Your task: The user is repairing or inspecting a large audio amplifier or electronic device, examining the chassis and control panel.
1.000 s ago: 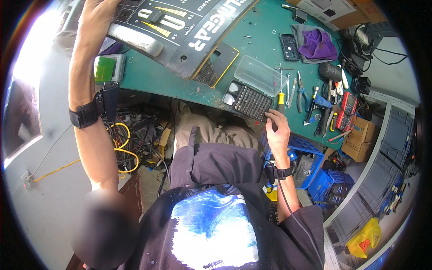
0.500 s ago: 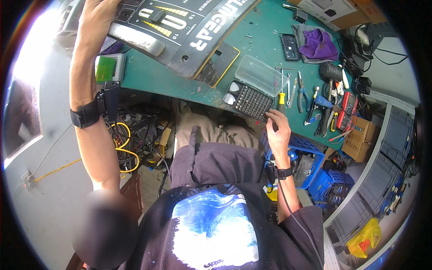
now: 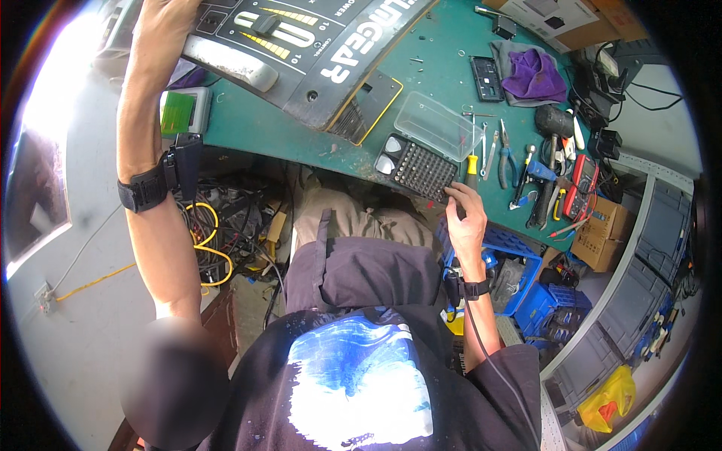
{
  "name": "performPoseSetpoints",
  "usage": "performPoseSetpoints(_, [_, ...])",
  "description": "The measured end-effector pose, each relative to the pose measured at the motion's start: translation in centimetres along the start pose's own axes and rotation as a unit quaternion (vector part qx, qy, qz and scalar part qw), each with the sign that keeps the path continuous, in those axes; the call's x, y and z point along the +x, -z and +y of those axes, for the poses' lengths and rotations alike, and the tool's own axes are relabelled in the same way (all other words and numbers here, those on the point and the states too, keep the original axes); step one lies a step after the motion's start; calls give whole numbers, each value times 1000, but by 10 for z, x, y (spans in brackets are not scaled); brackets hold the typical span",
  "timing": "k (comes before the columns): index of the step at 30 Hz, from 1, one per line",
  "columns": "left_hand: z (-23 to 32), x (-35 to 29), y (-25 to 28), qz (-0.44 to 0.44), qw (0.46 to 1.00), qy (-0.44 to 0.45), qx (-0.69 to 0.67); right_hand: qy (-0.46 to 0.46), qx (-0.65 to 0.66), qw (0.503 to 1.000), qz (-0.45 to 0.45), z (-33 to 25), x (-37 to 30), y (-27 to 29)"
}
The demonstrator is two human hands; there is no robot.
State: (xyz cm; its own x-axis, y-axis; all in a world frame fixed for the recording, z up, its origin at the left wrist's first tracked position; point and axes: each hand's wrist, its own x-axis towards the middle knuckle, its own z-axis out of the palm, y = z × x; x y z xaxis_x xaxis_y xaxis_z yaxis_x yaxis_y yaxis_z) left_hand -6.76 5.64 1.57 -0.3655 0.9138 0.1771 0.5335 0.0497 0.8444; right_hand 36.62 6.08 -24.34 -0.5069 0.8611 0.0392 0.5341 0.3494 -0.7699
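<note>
At the upper left, my left hand (image 3: 162, 22) rests against the left side of a large black control panel (image 3: 293, 83) with sliders and yellow scales. Its fingers run out of the picture at the top. My right hand (image 3: 468, 214) is at the near right corner of a black screwdriver bit case (image 3: 423, 169), its thumb and fingertips bent and closed at that corner. Rows of small bits fill the case. Its clear lid (image 3: 438, 125) lies open on the far side. Next to the case is a yellow-handled screwdriver (image 3: 471, 169).
On the green bench (image 3: 248, 135), pliers (image 3: 506, 158), a black mallet (image 3: 554, 120) and a red multimeter (image 3: 580, 188) lie at the right. A purple cloth (image 3: 532, 73) is farther back. Below the bench are a blue crate (image 3: 519, 278) and tangled cables (image 3: 214, 233).
Hardly anything differs. Both hands keep their places at the panel and the bit case; the view shifts very slightly.
</note>
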Motion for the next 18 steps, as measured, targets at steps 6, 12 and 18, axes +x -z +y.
performPoseSetpoints(6, [1, 2, -4, 1, 999, -19, 34, -6, 4, 1000, 4, 1, -1, 0])
performPoseSetpoints(12, [1, 1, -2, 2, 999, -25, 38, -6, 3, 1000, -2, 2, -2, -1])
performPoseSetpoints(18, [-1, 1, -2, -1, 1000, -22, 18, -10, 6, 1000, -2, 2, -1, -1])
